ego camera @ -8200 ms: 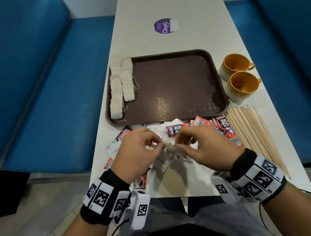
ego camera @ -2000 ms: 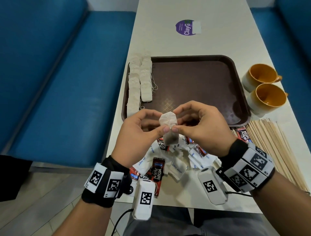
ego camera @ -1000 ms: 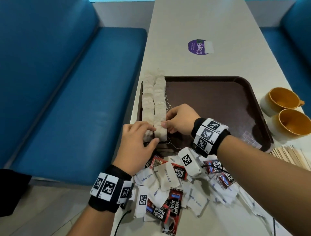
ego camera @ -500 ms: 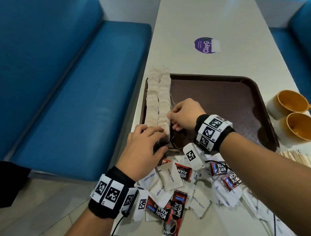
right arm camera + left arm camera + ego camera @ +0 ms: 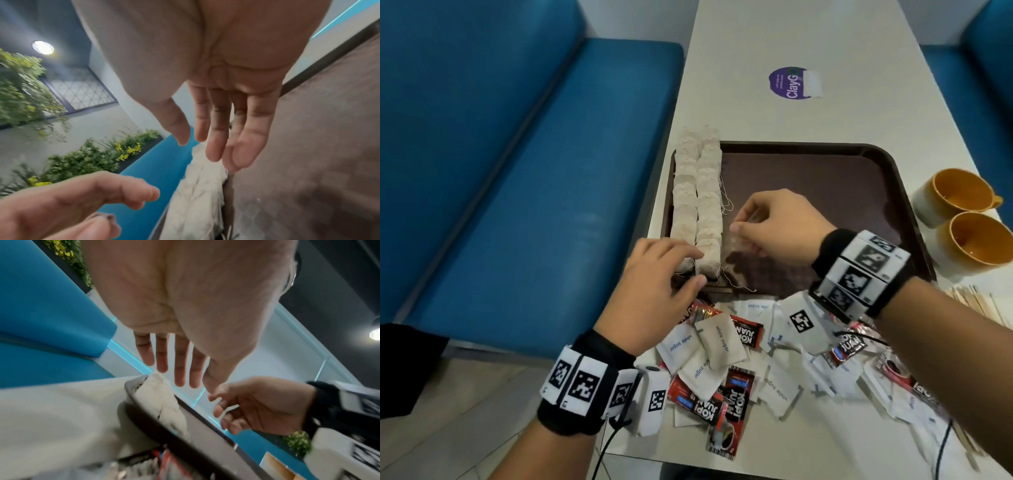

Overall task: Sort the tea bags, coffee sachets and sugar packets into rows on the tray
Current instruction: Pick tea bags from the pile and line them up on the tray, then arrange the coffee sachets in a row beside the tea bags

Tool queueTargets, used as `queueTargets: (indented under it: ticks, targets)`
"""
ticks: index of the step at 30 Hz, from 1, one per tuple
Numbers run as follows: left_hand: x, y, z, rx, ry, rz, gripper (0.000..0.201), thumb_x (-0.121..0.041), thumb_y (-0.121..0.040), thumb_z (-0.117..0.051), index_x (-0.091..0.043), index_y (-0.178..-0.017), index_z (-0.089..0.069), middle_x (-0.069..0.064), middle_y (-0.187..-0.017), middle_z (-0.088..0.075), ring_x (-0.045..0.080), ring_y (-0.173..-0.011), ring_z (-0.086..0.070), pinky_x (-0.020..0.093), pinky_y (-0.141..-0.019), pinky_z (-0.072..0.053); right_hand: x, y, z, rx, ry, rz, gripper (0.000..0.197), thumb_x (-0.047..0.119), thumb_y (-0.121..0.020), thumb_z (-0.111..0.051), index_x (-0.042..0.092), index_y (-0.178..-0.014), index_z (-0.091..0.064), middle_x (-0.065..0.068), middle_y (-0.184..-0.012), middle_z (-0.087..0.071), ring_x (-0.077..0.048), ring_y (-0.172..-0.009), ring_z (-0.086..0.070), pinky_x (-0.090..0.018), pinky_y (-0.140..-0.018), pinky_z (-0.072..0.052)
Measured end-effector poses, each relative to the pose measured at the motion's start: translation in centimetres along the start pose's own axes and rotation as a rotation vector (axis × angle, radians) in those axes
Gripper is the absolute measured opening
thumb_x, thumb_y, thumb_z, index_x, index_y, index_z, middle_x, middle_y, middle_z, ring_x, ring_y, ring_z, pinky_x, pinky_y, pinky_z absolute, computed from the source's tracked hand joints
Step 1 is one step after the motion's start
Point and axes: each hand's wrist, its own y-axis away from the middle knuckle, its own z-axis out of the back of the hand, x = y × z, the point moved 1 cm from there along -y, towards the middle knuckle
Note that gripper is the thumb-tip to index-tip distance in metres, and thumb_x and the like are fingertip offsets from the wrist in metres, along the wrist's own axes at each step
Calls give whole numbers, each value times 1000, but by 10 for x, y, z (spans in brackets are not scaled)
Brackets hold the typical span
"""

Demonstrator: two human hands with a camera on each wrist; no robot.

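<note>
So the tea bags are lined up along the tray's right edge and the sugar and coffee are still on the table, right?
Not quite. In the head view the tea bags run along the left edge of the tray, not the right. The sugar packets and coffee sachets do lie on the table.

tray (image 5: 825, 171): I see dark brown
tea bags (image 5: 697, 195): off-white
coffee sachets (image 5: 746, 334): red, black
cups (image 5: 959, 195): orange inside
bench (image 5: 517, 171): blue

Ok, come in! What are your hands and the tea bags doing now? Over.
Left hand open, fingertips at nearest tea bags. Right hand open beside them. Two tea bag rows on tray. Sugar packets, coffee sachets unsorted.
</note>
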Motion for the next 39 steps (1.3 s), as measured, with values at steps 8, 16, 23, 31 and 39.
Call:
queueTargets:
  ticks: [8,16,23,31,39]
  targets:
    - [-27,49,20,119,132,-13,15,-21,-91,-74,-34,-94,-70,-20,-86,-65,8,-84,-61,11,-69,-41,-32,107,22,113,96,93,9,32,-86,-80,29,-86,-72,7,-75,-73,-4,-65,-67,-24,-65,-56]
    - [-26,94,-29,385,-133,54,78,-54,-65,-87,-50,-132,-47,-32,-140,-28,5,-129,-24,31,-111,-35,-110,152,10,-59,362,26,50,45,-79,-83,38,-123,-60,12,-117,-45,-11,-111,-38,-32,-99,-40]
    - [-42,87,-47,390,-147,28,82,-56,-72,-82,-52,-142,-40,-35,-152,-22,8,-138,-18,42,-118,-30,-139,169,23,-174,389,-103,59,47,-84,-77,33,-136,-54,4,-132,-45,-20,-127,-34,-37,-108,-37]
    - [-59,72,-50,359,-76,-51,69,-56,-77,-79,-50,-138,-47,-34,-147,-33,8,-135,-26,43,-115,-33,-138,182,13,-62,440,-55,52,51,-90,-69,38,-138,-53,11,-129,-40,-12,-123,-30,-31,-108,-35]
    - [-101,43,-80,416,-195,-138,80,-66,-89,-59,-51,-155,-16,-18,-168,-4,16,-151,-7,48,-124,-19,-129,193,-9,30,335,109,53,42,-89,-71,37,-138,-52,15,-131,-37,-6,-126,-32,-19,-107,-31]
